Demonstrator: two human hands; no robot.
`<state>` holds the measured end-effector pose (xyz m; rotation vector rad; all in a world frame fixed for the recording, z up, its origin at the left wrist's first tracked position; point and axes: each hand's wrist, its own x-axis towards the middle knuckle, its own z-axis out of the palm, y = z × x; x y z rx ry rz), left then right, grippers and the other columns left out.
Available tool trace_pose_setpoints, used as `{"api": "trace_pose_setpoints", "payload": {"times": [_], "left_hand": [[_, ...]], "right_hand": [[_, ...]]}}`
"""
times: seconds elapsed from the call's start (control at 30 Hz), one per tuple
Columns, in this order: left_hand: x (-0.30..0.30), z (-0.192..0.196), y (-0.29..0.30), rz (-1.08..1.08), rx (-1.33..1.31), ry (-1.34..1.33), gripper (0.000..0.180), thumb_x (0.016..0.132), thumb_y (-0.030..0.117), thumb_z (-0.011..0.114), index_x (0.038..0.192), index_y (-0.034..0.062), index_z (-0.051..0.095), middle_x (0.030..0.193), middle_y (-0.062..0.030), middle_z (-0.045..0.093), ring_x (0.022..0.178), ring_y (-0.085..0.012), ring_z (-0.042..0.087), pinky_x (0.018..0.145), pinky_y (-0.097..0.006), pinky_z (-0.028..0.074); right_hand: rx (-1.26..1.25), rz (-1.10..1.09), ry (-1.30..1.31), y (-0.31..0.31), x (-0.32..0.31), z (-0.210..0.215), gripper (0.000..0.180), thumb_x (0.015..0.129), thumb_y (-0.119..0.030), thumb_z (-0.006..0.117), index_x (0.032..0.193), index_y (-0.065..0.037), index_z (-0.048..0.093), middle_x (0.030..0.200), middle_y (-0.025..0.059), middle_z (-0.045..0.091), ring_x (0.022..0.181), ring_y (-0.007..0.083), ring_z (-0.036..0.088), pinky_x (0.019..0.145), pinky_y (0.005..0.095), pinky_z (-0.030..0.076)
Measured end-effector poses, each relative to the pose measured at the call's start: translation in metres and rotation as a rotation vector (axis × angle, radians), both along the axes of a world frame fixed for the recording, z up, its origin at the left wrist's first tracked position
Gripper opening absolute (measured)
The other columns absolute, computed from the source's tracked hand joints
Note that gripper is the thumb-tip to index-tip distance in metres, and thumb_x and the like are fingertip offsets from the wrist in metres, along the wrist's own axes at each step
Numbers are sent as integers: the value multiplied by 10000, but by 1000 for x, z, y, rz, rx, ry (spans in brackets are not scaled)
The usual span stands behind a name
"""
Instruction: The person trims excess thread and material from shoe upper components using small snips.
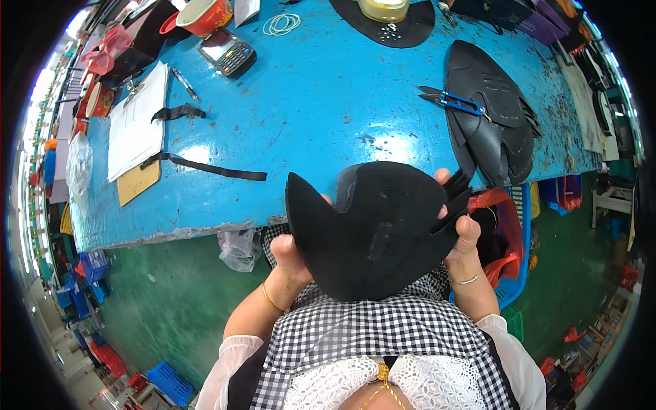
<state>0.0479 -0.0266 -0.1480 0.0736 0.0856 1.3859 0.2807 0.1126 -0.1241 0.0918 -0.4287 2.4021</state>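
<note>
Between my two hands is a large, curved black sheet piece (369,232) with a notch at its upper left and several narrow strips at its right end. My left hand (288,254) grips its left edge, thumb in front and the other fingers mostly hidden behind. The right end is pinched by my right hand (465,236), with fingertips showing around the strips. The piece is held above my lap, at the table's front edge. Beyond it to the right, similar black pieces (488,102) lie stacked on the blue table, with blue-handled thread snips (454,103) on top.
On the blue table (307,109) at left are papers (137,126), a pen (185,85), black straps (212,168) and a handheld keypad device (227,53). A yellowish jar (384,9) stands at the back. Below right sits a blue basket (523,239) with a red bag (506,263).
</note>
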Motion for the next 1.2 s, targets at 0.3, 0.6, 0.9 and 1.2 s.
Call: {"api": "trace_pose_setpoints", "payload": {"times": [0.3, 0.6, 0.9, 1.2], "left_hand": [[5, 23, -19, 152, -200, 239, 846, 682, 401, 735, 1443, 175, 444, 1418, -137, 524, 1286, -352, 528, 1080, -531, 448], [23, 63, 1, 312, -206, 620, 801, 672, 70, 741, 1408, 53, 426, 1400, -168, 504, 1305, -309, 519, 1101, -458, 429], [-17, 69, 16, 306, -236, 832, 560, 736, -124, 614, 1213, 99, 422, 1207, -146, 560, 1132, -273, 600, 984, -404, 509], [-140, 85, 9, 590, -433, 1122, 675, 766, -137, 591, 1390, 71, 442, 1251, -137, 583, 1144, -276, 612, 986, -385, 516]], "right_hand": [[142, -42, -301, -11, 0, 5, 913, 770, -287, 846, 1483, -51, 327, 1254, 115, 558, 1260, 259, 530, 1027, 396, 492], [-387, -98, -53, -12, -56, 30, 406, 1000, -322, 571, 1340, -126, 466, 1126, 27, 537, 1154, 222, 544, 1013, 418, 506], [8, -112, -436, 33, -60, 42, 366, 1024, -306, 545, 1298, -64, 523, 1110, 61, 609, 1076, 214, 594, 965, 395, 506], [2156, -812, -1655, 139, -24, 54, 259, 814, -29, 650, 1065, -90, 659, 960, 79, 665, 917, 265, 617, 783, 368, 508]]}}
